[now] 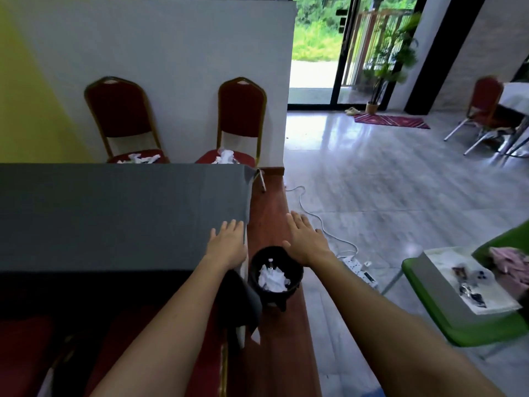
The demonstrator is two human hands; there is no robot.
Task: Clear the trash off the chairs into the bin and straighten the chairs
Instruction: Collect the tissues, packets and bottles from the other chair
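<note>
A small black bin (294, 277) stands on the floor by the table's right end, holding crumpled white paper (272, 278) and a small bottle. My right hand (307, 242) hovers flat over the bin's far rim, fingers spread, holding nothing. My left hand (229, 245) is open, palm down over the near right corner of the grey-covered table (114, 213). Beyond the table, two red chairs with gold frames stand against the white wall. The left chair (120, 116) has white paper scraps (140, 159) on its seat. The right chair (242, 113) carries crumpled paper (224, 156).
Red chair seats (25, 348) sit close below me at the lower left. A white cable and power strip (359, 267) lie on the tiled floor right of the bin. A green chair (458, 316) with papers stands at the right. Another red chair (486, 107) stands far right.
</note>
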